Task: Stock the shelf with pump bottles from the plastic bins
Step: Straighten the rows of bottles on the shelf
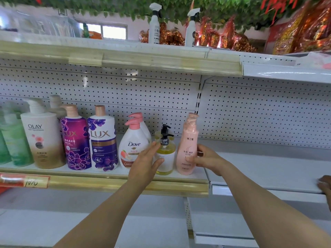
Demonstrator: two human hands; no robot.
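On the middle shelf [125, 178] stands a row of pump bottles: green ones [14, 140], an Olay bottle [43, 138], two purple Lux bottles [89, 140], a white Dove bottle [133, 145], a yellow bottle with a black pump [165, 154] and a pink bottle [188, 145]. My left hand [145, 163] is open, its fingers spread against the yellow bottle's left side, in front of the Dove bottle. My right hand [207, 160] grips the pink bottle's lower right side; the bottle stands upright on the shelf near its right end.
A white shelf section [268, 169] lies to the right, with another person's hand [325, 185] on its front edge. The top shelf carries two white spray bottles [155, 25] and red-gold packets [223, 38]. A lower white shelf [89, 228] sits below.
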